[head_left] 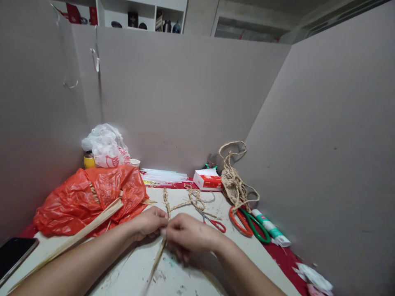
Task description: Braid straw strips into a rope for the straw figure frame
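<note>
With the clock centred on the hands, I see loose straw strands (156, 260) nearest, trailing toward seven. My right hand (191, 233) has thumb and forefinger closed on them, its other fingers loosely bent; my left hand (150, 225) pinches the braided cord (181, 204) where the two meet. That cord runs off toward twelve and one, so I judge this stretch plaited and the strands at seven unworked. A straw bundle (103, 214) lies slanting toward ten, apparently unused; farther off, at two, a heaped braided coil (233, 185) looks finished
</note>
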The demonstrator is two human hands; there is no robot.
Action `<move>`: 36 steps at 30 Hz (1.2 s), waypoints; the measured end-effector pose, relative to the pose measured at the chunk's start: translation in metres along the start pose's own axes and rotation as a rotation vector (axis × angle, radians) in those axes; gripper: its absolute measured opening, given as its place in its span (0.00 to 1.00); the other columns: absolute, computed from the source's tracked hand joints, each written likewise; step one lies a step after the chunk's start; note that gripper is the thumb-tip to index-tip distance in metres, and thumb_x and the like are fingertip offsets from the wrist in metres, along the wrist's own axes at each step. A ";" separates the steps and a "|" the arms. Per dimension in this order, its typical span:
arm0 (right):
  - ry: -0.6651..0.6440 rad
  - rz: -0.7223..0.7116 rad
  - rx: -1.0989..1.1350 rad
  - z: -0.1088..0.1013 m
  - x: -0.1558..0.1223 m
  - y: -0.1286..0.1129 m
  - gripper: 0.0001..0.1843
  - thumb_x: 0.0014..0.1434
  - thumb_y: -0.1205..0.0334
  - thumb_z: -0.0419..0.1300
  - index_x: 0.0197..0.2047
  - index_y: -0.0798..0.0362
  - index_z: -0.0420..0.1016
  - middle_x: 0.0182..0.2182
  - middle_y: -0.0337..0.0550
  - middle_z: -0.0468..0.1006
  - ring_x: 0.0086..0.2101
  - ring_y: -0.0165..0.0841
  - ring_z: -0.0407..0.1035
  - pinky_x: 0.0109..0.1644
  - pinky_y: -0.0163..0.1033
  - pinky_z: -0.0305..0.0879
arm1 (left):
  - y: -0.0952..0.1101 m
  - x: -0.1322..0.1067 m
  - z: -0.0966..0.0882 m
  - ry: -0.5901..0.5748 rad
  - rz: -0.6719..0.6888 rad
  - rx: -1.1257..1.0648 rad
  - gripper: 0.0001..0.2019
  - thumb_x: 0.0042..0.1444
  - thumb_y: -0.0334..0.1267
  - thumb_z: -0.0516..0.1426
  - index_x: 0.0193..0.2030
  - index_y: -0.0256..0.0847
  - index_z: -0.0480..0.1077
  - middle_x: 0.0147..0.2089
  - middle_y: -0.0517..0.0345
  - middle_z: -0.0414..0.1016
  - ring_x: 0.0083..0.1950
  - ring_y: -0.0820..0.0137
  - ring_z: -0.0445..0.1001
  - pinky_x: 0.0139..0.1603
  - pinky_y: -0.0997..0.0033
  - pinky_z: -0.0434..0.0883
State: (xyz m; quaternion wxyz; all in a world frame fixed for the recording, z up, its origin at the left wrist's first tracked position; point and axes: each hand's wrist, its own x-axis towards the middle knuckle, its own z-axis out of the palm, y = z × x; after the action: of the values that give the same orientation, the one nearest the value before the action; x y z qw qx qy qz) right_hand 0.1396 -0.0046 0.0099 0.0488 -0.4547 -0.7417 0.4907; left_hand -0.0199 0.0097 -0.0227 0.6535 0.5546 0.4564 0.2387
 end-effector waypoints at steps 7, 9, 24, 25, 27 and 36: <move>0.192 0.004 0.235 -0.013 0.024 0.022 0.22 0.61 0.49 0.46 0.24 0.56 0.65 0.16 0.37 0.68 0.14 0.24 0.60 0.17 0.29 0.54 | 0.003 -0.001 -0.007 -0.153 0.052 -0.145 0.11 0.46 0.41 0.57 0.24 0.40 0.58 0.16 0.72 0.48 0.15 0.83 0.43 0.16 0.76 0.37; 0.084 0.035 0.314 -0.008 0.026 0.023 0.23 0.62 0.50 0.44 0.23 0.56 0.64 0.13 0.34 0.64 0.11 0.22 0.53 0.14 0.28 0.47 | 0.004 -0.002 -0.009 -0.163 0.066 -0.125 0.10 0.47 0.40 0.57 0.25 0.39 0.60 0.16 0.71 0.48 0.16 0.82 0.42 0.16 0.76 0.38; 0.082 0.062 0.586 -0.013 0.033 0.023 0.09 0.48 0.69 0.52 0.18 0.56 0.65 0.05 0.29 0.53 0.08 0.20 0.42 0.12 0.28 0.35 | 0.025 -0.006 -0.015 0.060 0.191 0.676 0.12 0.50 0.43 0.53 0.26 0.35 0.68 0.22 0.64 0.61 0.25 0.77 0.55 0.25 0.77 0.53; 0.115 0.079 0.588 -0.011 0.033 0.021 0.09 0.48 0.69 0.52 0.18 0.57 0.65 0.05 0.29 0.52 0.08 0.20 0.41 0.12 0.28 0.34 | 0.029 -0.008 -0.014 0.083 0.170 0.779 0.12 0.50 0.42 0.52 0.25 0.35 0.68 0.21 0.64 0.61 0.24 0.77 0.56 0.25 0.77 0.53; 0.158 0.111 0.590 -0.006 0.035 0.017 0.10 0.48 0.70 0.52 0.18 0.57 0.66 0.04 0.28 0.50 0.08 0.20 0.40 0.12 0.28 0.34 | 0.034 -0.013 -0.010 0.147 0.143 0.939 0.10 0.49 0.39 0.52 0.23 0.35 0.69 0.20 0.62 0.62 0.23 0.76 0.57 0.25 0.76 0.54; 0.220 0.259 0.691 0.020 0.035 -0.001 0.17 0.52 0.69 0.52 0.16 0.52 0.50 0.07 0.29 0.52 0.09 0.19 0.42 0.12 0.26 0.36 | 0.010 -0.045 0.045 0.473 0.122 1.233 0.14 0.52 0.32 0.48 0.41 0.33 0.72 0.38 0.37 0.74 0.39 0.57 0.73 0.40 0.63 0.64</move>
State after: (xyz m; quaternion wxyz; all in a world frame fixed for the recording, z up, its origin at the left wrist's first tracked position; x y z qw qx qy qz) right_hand 0.1083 0.0068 -0.0127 0.2159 -0.5515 -0.4594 0.6619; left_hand -0.0003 -0.0470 0.0003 0.0839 0.7846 0.6083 0.0856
